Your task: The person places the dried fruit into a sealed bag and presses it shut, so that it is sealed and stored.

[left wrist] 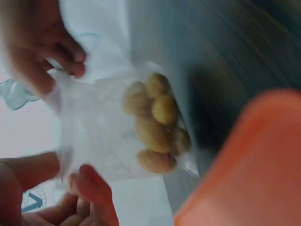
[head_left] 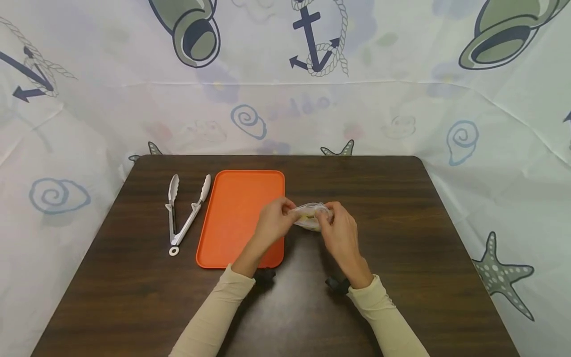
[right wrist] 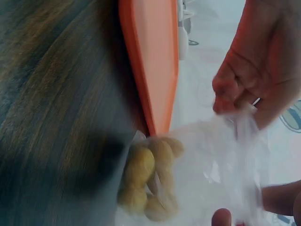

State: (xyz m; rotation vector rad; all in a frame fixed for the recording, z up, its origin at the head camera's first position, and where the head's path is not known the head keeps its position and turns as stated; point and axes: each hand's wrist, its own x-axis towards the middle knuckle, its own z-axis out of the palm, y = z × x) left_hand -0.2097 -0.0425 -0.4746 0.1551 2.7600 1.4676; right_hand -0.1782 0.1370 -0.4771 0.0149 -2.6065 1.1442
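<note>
A clear plastic bag [head_left: 307,221] hangs between the two hands near the middle of the table. Several oval, yellow-brown pieces like small potatoes [left wrist: 154,134] lie in its bottom, seen through the film in both wrist views. The left hand [head_left: 273,221] pinches one top corner of the bag between thumb and fingers. At the opposite top corner, the right hand [head_left: 340,233] pinches the film the same way. In the right wrist view, the upper part of the bag [right wrist: 207,162] is stretched flat between the hands.
An orange tray [head_left: 241,206] lies left of the bag, partly under the left forearm. Beyond it to the left, white-tipped metal tongs [head_left: 191,218] rest spread apart on the dark wooden table [head_left: 392,208]. A printed cloth [head_left: 401,109] hangs behind the table and along its sides.
</note>
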